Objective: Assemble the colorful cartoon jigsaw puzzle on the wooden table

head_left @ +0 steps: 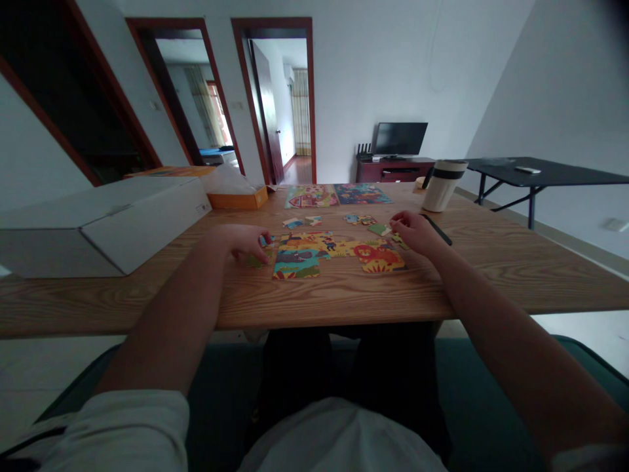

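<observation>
A partly assembled jigsaw puzzle (334, 252) with bright cartoon animals, including a lion and a hippo, lies on the wooden table (344, 295). My left hand (240, 242) rests at its left side, fingers curled over a green-and-blue puzzle piece (256, 261). My right hand (415, 233) is at the right side, fingertips down among loose pieces, next to a green piece (379, 229). Several more loose pieces (299, 222) lie beyond the puzzle. Two picture cards (338, 194) lie side by side further on.
A black pen (436, 229) lies near my right hand, and a white-and-black tumbler (442, 185) stands behind it. A large white box (142, 219) and an orange tissue box (238, 196) occupy the table's left end. A dark folding table (540, 174) stands at the right.
</observation>
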A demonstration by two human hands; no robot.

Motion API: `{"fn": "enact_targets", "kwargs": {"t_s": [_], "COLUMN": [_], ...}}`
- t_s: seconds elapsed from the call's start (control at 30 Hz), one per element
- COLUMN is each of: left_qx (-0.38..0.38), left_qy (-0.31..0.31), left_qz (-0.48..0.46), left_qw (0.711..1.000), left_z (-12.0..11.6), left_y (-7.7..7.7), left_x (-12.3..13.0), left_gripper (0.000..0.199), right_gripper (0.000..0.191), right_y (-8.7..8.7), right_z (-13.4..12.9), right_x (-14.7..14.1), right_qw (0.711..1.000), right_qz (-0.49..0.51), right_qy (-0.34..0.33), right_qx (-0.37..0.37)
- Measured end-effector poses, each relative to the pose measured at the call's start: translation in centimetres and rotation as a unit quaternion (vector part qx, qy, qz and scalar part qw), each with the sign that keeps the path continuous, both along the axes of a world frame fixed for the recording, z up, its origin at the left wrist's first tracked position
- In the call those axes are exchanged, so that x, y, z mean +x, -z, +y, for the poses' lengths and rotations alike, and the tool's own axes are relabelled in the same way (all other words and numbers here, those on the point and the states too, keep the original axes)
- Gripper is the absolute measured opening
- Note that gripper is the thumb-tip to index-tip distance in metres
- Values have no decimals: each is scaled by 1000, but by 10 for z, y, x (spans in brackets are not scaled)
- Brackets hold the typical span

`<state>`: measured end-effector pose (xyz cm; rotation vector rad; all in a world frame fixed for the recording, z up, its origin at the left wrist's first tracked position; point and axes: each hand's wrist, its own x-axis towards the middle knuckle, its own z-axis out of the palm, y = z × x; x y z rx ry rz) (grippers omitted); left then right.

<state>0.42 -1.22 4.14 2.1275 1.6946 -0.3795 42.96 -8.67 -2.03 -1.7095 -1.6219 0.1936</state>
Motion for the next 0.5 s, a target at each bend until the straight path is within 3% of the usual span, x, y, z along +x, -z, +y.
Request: {"fn": "enact_targets", "kwargs": {"t_s": [0.3,0.5], "left_qx": [3,-3], "left_qy": [19,-16], "left_qz": [-13,-13], "left_qw": [1000,1000], "left_z": [3,6], "left_y": [2,-2], "left_x": [-2,-13], "left_gripper": [83,82], "right_gripper": [22,24], "right_y": [5,6], "right_z": [8,9], "right_x": [11,15], "right_qw": [999,998], "right_qz": [36,48], "right_qy": [27,27], "right_qx": [28,28]}}
